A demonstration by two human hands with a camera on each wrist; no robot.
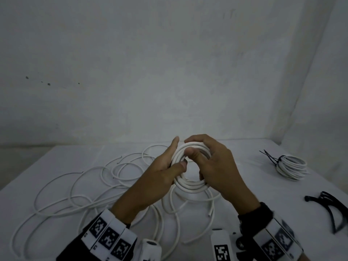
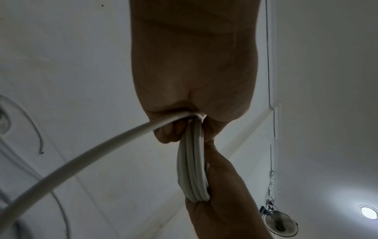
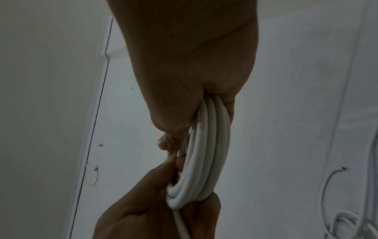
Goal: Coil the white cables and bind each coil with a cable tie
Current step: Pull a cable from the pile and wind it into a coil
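A: Where's our coil [image 1: 190, 182]?

B: Above the desk's [image 1: 244, 166] middle. Our left hand [image 1: 160, 174] grips its left side, our right hand [image 1: 216, 166] its right, thumbs and fingers curled round the loops.

A: And elsewhere?

B: Loose white cables [image 1: 75, 194] sprawl towards the left edge; a tied coil [image 1: 291, 167] sits near the far right corner, black cable ties [image 1: 329, 206] by the right edge.

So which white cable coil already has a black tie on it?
The finished coil at the table's far right, bound by black cable ties. The coil in both hands has none.
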